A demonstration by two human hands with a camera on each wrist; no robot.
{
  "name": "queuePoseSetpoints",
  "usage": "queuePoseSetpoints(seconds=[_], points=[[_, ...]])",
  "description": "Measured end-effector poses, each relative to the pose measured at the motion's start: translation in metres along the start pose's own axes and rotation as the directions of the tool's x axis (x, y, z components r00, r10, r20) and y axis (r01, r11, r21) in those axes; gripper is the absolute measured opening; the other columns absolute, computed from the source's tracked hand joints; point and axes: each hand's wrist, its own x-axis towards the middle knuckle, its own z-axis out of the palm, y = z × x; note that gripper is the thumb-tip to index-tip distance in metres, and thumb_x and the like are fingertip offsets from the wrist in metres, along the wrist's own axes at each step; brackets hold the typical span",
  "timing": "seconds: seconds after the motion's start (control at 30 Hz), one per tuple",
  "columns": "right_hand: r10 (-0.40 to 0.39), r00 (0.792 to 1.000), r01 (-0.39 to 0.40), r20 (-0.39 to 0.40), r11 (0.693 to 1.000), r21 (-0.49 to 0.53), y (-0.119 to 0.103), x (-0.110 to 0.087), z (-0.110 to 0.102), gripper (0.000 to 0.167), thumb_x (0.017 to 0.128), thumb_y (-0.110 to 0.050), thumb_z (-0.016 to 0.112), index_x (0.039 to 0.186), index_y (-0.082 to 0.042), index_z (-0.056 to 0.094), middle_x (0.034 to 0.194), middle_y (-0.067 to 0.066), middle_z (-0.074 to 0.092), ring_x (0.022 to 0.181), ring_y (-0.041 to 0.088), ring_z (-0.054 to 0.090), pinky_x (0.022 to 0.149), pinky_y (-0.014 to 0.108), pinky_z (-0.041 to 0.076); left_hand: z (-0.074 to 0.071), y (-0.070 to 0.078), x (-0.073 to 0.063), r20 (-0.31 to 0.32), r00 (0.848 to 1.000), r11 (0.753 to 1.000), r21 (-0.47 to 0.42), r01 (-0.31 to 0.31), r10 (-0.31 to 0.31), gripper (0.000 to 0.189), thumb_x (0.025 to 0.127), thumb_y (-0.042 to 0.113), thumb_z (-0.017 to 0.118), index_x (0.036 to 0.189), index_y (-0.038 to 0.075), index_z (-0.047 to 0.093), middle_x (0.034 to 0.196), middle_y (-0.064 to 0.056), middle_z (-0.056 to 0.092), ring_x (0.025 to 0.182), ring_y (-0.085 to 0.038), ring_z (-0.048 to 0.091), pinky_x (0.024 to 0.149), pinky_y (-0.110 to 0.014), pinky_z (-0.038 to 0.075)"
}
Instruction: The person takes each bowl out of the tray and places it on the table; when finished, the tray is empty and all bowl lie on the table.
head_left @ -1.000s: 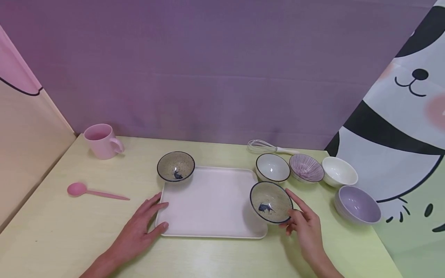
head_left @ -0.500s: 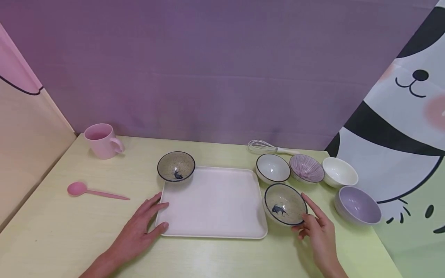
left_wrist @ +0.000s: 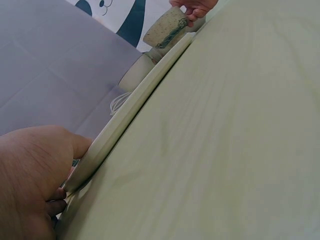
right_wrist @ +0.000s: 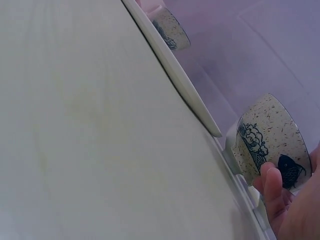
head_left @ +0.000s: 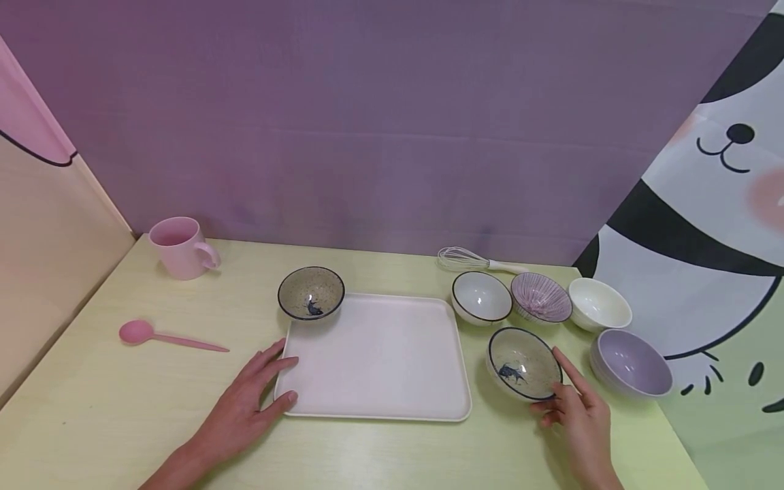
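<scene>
A speckled beige bowl (head_left: 525,364) with a dark rim and a blue fish drawn inside is tilted slightly at the right of the tray. My right hand (head_left: 576,415) holds it by its right side; in the right wrist view fingertips (right_wrist: 272,182) press its patterned outer wall, low over the table. The white rectangular tray (head_left: 380,361) lies flat in the middle. My left hand (head_left: 248,395) rests at its left edge, fingers spread and relaxed, thumb and fingertips on the rim. A matching beige bowl (head_left: 311,294) stands at the tray's back left corner, overlapping it in the head view.
Behind the held bowl stand a white dark-rimmed bowl (head_left: 481,298), a purple-striped bowl (head_left: 541,297), a plain white bowl (head_left: 599,303) and a lilac bowl (head_left: 631,363). A whisk (head_left: 478,260) lies behind them. Leftward are a pink mug (head_left: 179,248) and a pink spoon (head_left: 137,332).
My right hand has carried the beige bowl rightward and slightly nearer, from over the tray's right edge to beyond it. My left hand and the tray have stayed put.
</scene>
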Motion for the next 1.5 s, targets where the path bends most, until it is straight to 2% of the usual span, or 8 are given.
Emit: queuePoseSetpoints(seconds=[0.33, 0.5, 0.77, 1.03, 1.5], points=[[0.007, 1.000, -0.005, -0.020, 0.993, 0.114, 0.009, 0.004, -0.021, 0.057, 0.114, 0.003, 0.046, 0.160, -0.026, 0.061, 0.077, 0.009, 0.078, 0.062, 0.016, 0.078, 0.054, 0.028, 0.064, 0.000, 0.000, 0.001, -0.007, 1.000, 1.000, 0.005, -0.007, 0.007, 0.050, 0.104, 0.027, 0.079, 0.150, 0.012, 0.068, 0.175, -0.013, 0.043, 0.158, -0.048, 0.040, 0.123, -0.074, 0.036], [0.003, 0.999, 0.004, -0.037, 0.985, 0.170, 0.010, 0.005, -0.026, 0.055, 0.114, 0.004, 0.045, 0.158, -0.024, 0.063, 0.088, 0.006, 0.081, 0.063, 0.018, 0.080, 0.059, 0.030, 0.066, 0.000, 0.000, 0.001, -0.006, 1.000, 1.000, 0.005, -0.006, 0.006, 0.049, 0.105, 0.028, 0.078, 0.150, 0.012, 0.068, 0.175, -0.013, 0.043, 0.158, -0.050, 0.039, 0.122, -0.076, 0.036], [0.016, 0.997, 0.001, -0.070, 0.971, 0.240, 0.013, 0.009, -0.031, 0.055, 0.114, 0.005, 0.045, 0.151, -0.028, 0.070, 0.092, 0.005, 0.082, 0.062, 0.020, 0.080, 0.061, 0.031, 0.067, 0.000, 0.000, 0.000, 0.005, 1.000, 1.000, 0.004, 0.005, -0.005, 0.050, 0.105, 0.028, 0.078, 0.150, 0.011, 0.068, 0.176, -0.013, 0.042, 0.159, -0.049, 0.038, 0.123, -0.075, 0.035], [0.034, 0.996, -0.008, -0.084, 0.959, 0.284, 0.014, 0.011, -0.033, 0.057, 0.114, 0.005, 0.045, 0.162, -0.023, 0.059, 0.088, 0.010, 0.080, 0.065, 0.020, 0.081, 0.065, 0.033, 0.068, -0.002, 0.001, 0.001, -0.006, 1.000, 1.000, 0.004, 0.004, -0.003, 0.049, 0.105, 0.027, 0.079, 0.150, 0.013, 0.068, 0.176, -0.013, 0.043, 0.158, -0.051, 0.039, 0.122, -0.075, 0.036], [0.092, 0.988, -0.050, -0.123, 0.951, 0.305, 0.013, 0.017, -0.038, 0.059, 0.115, 0.002, 0.047, 0.171, -0.017, 0.044, 0.099, 0.002, 0.080, 0.066, 0.021, 0.081, 0.065, 0.033, 0.068, -0.002, 0.002, 0.001, -0.011, 1.000, 1.000, 0.006, 0.006, -0.006, 0.048, 0.104, 0.026, 0.079, 0.149, 0.013, 0.069, 0.175, -0.013, 0.043, 0.157, -0.053, 0.039, 0.122, -0.076, 0.036]])
